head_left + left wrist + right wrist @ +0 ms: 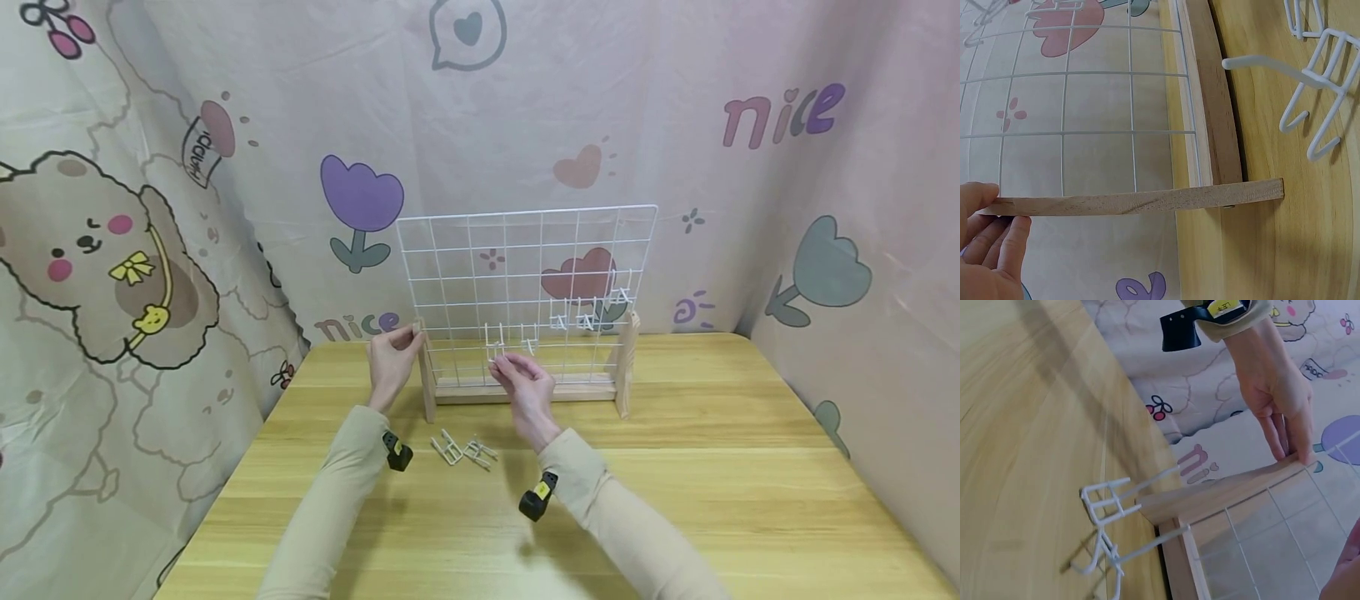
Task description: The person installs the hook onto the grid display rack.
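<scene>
A white wire grid panel [523,246] stands upright in a wooden stand [525,395]. My left hand [392,362] pinches the top of the stand's left post [1129,203], thumb on one side and fingers on the other. Low on the grid, left of its middle, my right hand [530,390] pinches the lower end of a white wire hook [494,336], whose two prongs point up against the grid wires. The right fingers cover part of this hook. Just to its right hangs another white hook [530,340] on the grid.
More white hooks [585,320] hang on the grid, stepping up toward the right post [628,367]. Two loose hooks, one left [447,449] and one right [480,452], lie on the wooden table [712,467] before the stand. A printed curtain [480,125] hangs behind.
</scene>
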Demonstrator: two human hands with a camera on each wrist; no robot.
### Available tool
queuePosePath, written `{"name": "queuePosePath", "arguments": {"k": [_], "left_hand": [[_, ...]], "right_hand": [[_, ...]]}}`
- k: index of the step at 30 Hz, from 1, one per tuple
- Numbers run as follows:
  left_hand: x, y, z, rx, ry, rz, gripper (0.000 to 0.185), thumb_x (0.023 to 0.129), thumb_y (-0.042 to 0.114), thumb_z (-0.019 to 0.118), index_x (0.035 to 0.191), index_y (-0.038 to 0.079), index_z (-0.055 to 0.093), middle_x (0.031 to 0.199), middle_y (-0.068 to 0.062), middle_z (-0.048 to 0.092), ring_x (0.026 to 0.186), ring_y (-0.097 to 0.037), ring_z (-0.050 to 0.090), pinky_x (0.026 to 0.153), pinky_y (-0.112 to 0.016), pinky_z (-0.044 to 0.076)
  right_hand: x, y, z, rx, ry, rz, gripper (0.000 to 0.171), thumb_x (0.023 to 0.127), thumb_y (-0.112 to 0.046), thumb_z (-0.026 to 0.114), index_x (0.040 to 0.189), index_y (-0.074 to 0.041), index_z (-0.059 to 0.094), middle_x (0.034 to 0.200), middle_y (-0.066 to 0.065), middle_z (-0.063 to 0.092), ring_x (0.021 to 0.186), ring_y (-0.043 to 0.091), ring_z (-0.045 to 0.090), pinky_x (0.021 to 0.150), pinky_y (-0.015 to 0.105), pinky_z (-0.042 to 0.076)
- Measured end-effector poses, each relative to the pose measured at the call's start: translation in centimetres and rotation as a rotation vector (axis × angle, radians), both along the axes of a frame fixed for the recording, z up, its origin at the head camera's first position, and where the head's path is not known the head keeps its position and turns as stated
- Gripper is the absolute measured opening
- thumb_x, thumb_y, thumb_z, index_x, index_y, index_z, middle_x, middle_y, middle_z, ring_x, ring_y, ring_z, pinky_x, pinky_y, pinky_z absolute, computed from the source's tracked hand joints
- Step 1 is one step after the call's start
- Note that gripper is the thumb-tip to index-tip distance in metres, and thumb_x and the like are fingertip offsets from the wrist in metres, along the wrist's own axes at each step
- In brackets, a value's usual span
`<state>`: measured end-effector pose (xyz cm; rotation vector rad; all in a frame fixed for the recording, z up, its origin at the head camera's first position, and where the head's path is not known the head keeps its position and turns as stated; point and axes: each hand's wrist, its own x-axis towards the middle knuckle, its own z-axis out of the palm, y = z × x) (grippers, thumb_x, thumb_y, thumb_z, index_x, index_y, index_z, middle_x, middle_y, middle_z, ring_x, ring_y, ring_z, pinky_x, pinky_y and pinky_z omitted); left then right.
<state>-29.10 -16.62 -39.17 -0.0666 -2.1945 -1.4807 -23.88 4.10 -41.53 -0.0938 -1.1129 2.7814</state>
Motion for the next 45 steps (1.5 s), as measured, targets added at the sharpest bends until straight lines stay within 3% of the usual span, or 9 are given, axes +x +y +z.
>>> {"name": "queuePosePath", "arguments": {"k": [10, 18, 24, 27, 33, 41, 45], "left_hand": [[0.1, 0.0, 0.0, -0.013, 0.003, 0.004, 0.029, 0.091, 0.013, 0.074, 0.117, -0.001, 0.072, 0.113, -0.021, 0.074, 0.100, -0.034, 0.075, 0.079, -0.019, 0.061], [0.0, 0.0, -0.1, -0.018, 0.017, 0.010, 0.028, 0.090, 0.011, 0.075, 0.116, -0.001, 0.073, 0.112, -0.021, 0.075, 0.099, -0.035, 0.075, 0.080, -0.024, 0.062], [-0.1, 0.0, 0.0, -0.028, 0.026, 0.014, 0.027, 0.090, 0.012, 0.075, 0.114, -0.001, 0.073, 0.111, -0.021, 0.075, 0.098, -0.034, 0.076, 0.082, -0.032, 0.063], [-0.1, 0.0, 0.0, -0.037, 0.029, 0.017, 0.027, 0.091, 0.012, 0.074, 0.115, -0.001, 0.073, 0.111, -0.021, 0.075, 0.098, -0.035, 0.076, 0.081, -0.028, 0.063], [-0.1, 0.0, -0.1, -0.016, 0.023, 0.015, 0.028, 0.090, 0.013, 0.076, 0.114, -0.001, 0.073, 0.110, -0.021, 0.075, 0.097, -0.034, 0.076, 0.072, -0.007, 0.056], [0.0, 0.0, 0.0, -0.015, 0.016, 0.017, 0.028, 0.090, 0.011, 0.075, 0.115, 0.000, 0.073, 0.111, -0.021, 0.075, 0.098, -0.035, 0.076, 0.081, -0.029, 0.063], [-0.1, 0.0, 0.0, -0.017, 0.015, 0.018, 0.028, 0.090, 0.011, 0.075, 0.116, 0.000, 0.073, 0.112, -0.021, 0.074, 0.099, -0.036, 0.075, 0.082, -0.028, 0.063]], "right_hand": [[-1.0, -1.1, -0.3, -0.104, -0.039, -0.052, 0.014, 0.090, 0.012, 0.065, 0.094, -0.001, 0.069, 0.083, 0.005, 0.075, 0.074, 0.013, 0.075, 0.078, 0.023, 0.063], [-1.6, -1.1, -0.6, -0.165, -0.061, -0.044, 0.022, 0.091, 0.012, 0.064, 0.083, -0.007, 0.071, 0.081, 0.005, 0.075, 0.073, 0.013, 0.075, 0.079, 0.023, 0.063], [-2.0, -1.0, -0.8, -0.190, -0.084, -0.033, 0.019, 0.090, 0.012, 0.064, 0.085, -0.005, 0.072, 0.082, 0.006, 0.075, 0.075, 0.014, 0.075, 0.081, 0.024, 0.063], [-2.2, -0.9, -0.9, -0.194, -0.085, -0.027, 0.018, 0.090, 0.013, 0.064, 0.089, -0.004, 0.071, 0.083, 0.006, 0.075, 0.076, 0.014, 0.076, 0.082, 0.024, 0.063], [-2.7, -0.9, -1.2, -0.214, -0.092, -0.026, 0.021, 0.090, 0.014, 0.063, 0.086, -0.005, 0.070, 0.081, 0.006, 0.075, 0.076, 0.014, 0.075, 0.081, 0.024, 0.063], [-3.1, -0.9, -1.4, -0.235, -0.110, -0.024, 0.019, 0.089, 0.014, 0.063, 0.088, -0.003, 0.069, 0.084, 0.008, 0.074, 0.077, 0.015, 0.075, 0.082, 0.024, 0.063], [-3.2, -0.9, -1.6, -0.232, -0.109, -0.026, 0.019, 0.089, 0.015, 0.064, 0.088, -0.003, 0.070, 0.084, 0.008, 0.074, 0.078, 0.015, 0.075, 0.082, 0.024, 0.063]]}}
